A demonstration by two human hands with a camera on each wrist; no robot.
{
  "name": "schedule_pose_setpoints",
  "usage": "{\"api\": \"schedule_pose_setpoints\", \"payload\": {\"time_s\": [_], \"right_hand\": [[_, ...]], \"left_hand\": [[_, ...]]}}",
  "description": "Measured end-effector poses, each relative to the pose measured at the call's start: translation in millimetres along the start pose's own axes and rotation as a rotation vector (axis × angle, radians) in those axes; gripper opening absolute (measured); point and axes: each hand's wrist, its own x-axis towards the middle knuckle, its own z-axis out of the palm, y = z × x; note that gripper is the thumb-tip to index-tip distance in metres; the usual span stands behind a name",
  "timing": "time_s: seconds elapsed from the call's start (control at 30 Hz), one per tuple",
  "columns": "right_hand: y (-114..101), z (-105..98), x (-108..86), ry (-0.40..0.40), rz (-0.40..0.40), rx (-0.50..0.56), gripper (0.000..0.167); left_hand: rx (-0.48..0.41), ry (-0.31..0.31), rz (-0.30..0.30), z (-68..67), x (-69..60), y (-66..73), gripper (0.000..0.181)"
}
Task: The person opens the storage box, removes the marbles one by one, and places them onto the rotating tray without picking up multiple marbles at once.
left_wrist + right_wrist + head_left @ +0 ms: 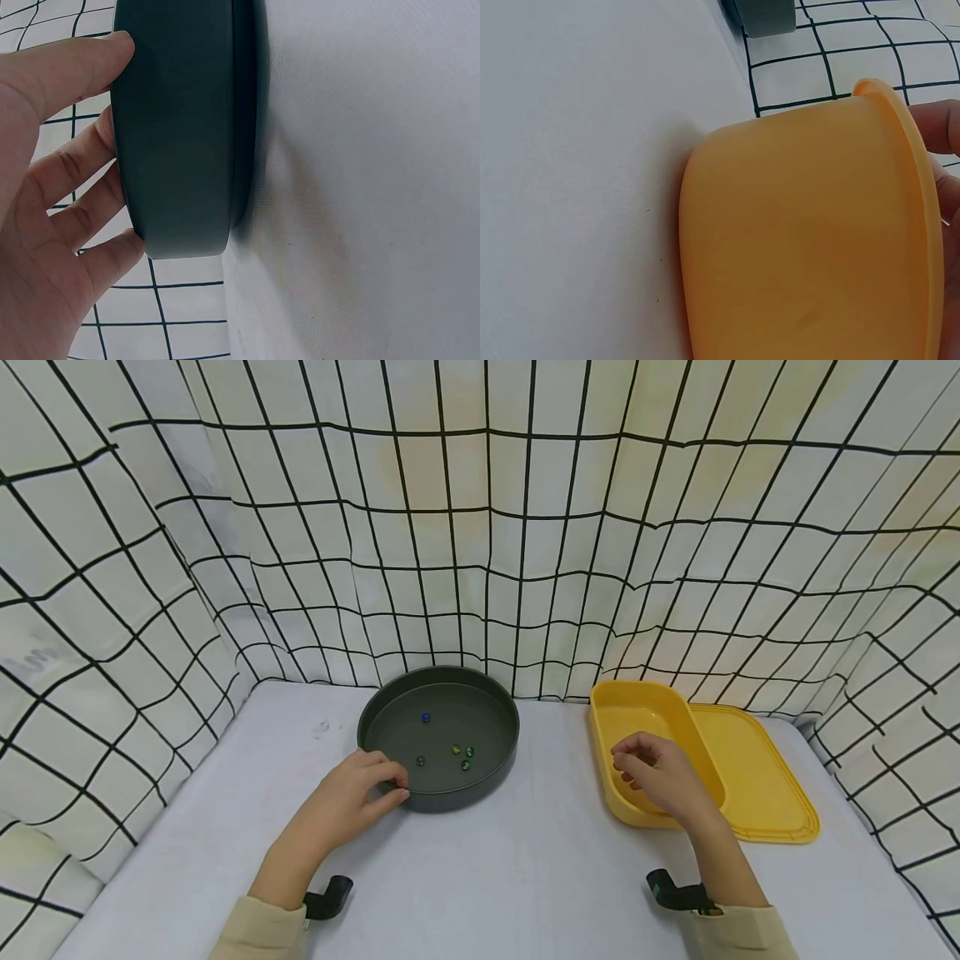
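Observation:
A round dark green pan (438, 802) holds a blue marble (426, 717) and several green or yellowish marbles (465, 766). At its near left rim, the left hand (341, 806) grips the edge, thumb nearest the front; the left wrist view shows the fingers (94, 206) along the rim of the pan (180, 150). Over the yellow box (626, 806), the right hand (663, 777) hangs with loosely bent fingers and nothing visible in them. In the right wrist view the box wall (802, 225) hides much of the right hand (949, 202).
A yellow lid (772, 785) lies flat on the white cloth, against the right side of the box. White walls with a black grid (487, 510) stand behind and at both sides. Each wrist carries a small black device (330, 897).

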Motion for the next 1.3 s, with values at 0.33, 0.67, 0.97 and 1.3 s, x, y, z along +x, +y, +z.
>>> {"api": "schedule_pose_setpoints", "payload": {"time_s": [0.33,0.67,0.97,1.3], "right_hand": [[-0.3,0.5,-0.6,-0.002,-0.022,0.047,0.015],[-0.3,1.4,0.0,-0.002,-0.025,0.037,0.011],[-0.8,1.5,-1.1,0.003,-0.028,0.048,0.010],[-1.2,3.5,0.3,0.014,-0.032,0.029,0.009]], "left_hand": [[-0.007,0.007,0.014,-1.1,-0.3,0.8,0.016],[-0.003,0.000,0.006,-1.0,-0.5,0.9,0.016],[-0.007,-0.012,-0.003,-1.6,0.0,2.0,0.015],[-0.010,-0.008,0.000,-1.4,-0.3,1.4,0.015]]}}
